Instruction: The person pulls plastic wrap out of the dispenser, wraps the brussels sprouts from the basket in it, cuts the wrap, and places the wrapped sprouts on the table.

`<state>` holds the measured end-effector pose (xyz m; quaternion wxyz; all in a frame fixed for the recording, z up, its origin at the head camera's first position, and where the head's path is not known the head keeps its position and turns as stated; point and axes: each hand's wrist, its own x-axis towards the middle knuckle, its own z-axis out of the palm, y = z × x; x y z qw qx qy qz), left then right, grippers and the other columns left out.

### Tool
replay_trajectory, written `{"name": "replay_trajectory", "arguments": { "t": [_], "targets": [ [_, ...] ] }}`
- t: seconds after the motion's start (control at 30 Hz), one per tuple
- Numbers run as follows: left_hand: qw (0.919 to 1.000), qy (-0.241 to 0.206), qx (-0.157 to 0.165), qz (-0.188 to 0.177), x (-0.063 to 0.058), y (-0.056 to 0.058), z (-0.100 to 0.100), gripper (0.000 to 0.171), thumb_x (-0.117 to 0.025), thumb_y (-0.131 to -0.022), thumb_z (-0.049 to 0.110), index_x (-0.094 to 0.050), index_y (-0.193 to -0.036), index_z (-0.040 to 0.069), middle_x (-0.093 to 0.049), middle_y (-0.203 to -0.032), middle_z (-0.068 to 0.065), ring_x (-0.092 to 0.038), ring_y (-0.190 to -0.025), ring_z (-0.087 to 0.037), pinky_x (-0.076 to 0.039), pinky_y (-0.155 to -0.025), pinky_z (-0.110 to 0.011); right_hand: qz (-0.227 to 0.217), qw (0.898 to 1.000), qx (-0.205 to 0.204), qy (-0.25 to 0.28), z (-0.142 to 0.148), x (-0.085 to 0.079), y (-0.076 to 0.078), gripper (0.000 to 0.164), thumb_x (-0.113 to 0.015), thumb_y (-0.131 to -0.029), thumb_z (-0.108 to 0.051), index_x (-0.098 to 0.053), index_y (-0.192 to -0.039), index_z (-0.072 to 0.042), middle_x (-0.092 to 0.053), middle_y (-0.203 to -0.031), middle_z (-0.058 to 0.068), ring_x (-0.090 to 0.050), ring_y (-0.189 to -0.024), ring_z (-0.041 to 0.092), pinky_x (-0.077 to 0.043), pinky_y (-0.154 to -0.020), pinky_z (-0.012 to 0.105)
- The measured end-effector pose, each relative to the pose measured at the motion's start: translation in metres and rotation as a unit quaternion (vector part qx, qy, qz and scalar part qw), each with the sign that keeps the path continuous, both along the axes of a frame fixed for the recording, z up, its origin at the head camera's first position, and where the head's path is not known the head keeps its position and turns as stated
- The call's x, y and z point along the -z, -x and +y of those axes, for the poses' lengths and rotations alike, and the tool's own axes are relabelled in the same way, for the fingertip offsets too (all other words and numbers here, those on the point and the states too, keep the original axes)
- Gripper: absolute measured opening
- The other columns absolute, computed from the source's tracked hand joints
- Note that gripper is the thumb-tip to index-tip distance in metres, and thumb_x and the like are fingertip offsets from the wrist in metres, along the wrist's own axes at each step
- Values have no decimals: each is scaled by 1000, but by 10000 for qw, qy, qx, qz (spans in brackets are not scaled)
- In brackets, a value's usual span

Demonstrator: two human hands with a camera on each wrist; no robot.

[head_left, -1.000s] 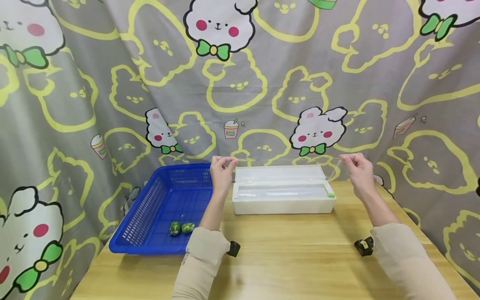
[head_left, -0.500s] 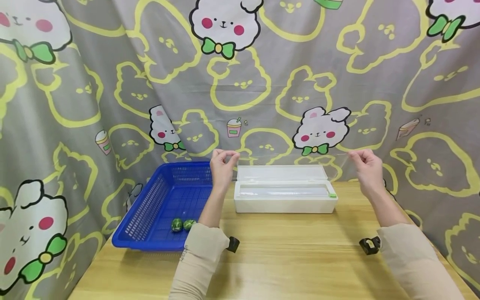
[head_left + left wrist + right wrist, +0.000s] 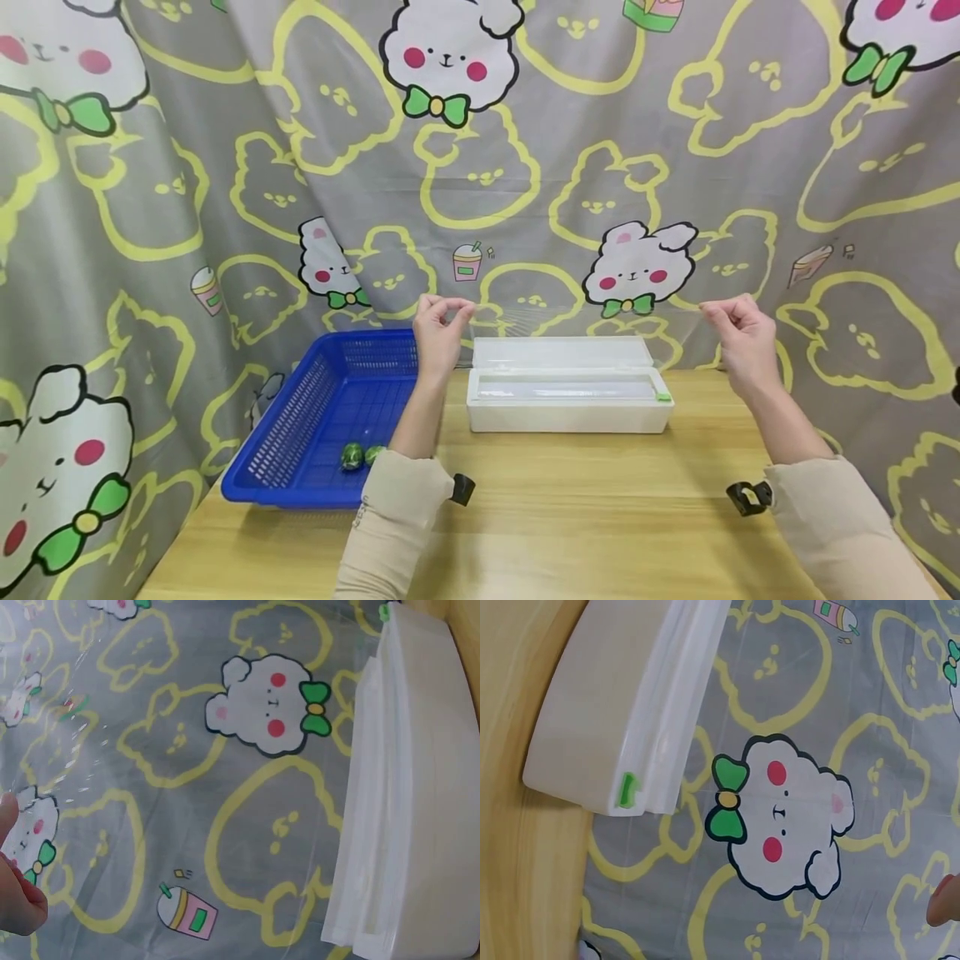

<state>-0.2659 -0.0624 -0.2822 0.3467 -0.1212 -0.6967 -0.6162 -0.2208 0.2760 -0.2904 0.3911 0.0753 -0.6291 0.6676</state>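
Note:
Between my raised hands stretches a sheet of clear cling film [image 3: 525, 318], seen mostly by its faint creases and glints. My left hand [image 3: 437, 343] pinches one end between thumb and forefinger; my right hand [image 3: 746, 346] pinches the opposite end the same way. Below and behind the film stands a long white cling film dispenser box [image 3: 570, 418] with its lid [image 3: 558, 352] tipped up and a film roll [image 3: 566, 389] inside. A green slider [image 3: 663, 397] sits at the box's right end. Only parts of the fingers show in the wrist views.
A blue plastic basket [image 3: 258, 494] stands on the left of the wooden table [image 3: 570, 517], partly behind my left forearm. Inside lie two small round green things, the left one [image 3: 352, 456] shiny. A patterned grey curtain [image 3: 555, 117] hangs close behind the table.
My right hand has moved outward to the right and slightly up, widening the gap between the hands. The left hand has risen slightly. Both keep their pinch on the film.

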Motion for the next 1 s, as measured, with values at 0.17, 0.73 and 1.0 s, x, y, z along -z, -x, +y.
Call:
{"name": "replay_trajectory", "arguments": {
  "t": [0.17, 0.73, 1.0],
  "targets": [
    [9999, 15, 41, 106, -3, -6, -1, 14, -72, -74, 5, -67, -78, -7, -37, -74, 1, -34, -67, -13, -27, -62, -20, 190, 9997, 55, -109, 1, -5, -8, 24, -59, -82, 7, -69, -68, -10, -50, -67, -3, -44, -69, 5, -37, -59, 10],
    [9986, 255, 151, 437, -7, -37, -10, 11, -71, -74, 3, -67, -77, -6, -32, -74, -1, -30, -62, -13, -24, -56, -18, 767, 9941, -744, 196, 0, -5, -41, 19, -58, -81, 12, -69, -72, 0, -46, -68, 2, -39, -70, 10, -36, -54, 10],
    [9849, 1048, 294, 1346, 13, -65, -26, 5, -73, -69, -2, -68, -71, -3, -29, -69, -5, -28, -62, -16, -24, -54, -21, 783, 9881, -843, -1023, 12, 18, -78, 18, -54, -82, 15, -67, -80, 3, -42, -72, -2, -38, -72, 6, -36, -67, 9]
  ]
}}
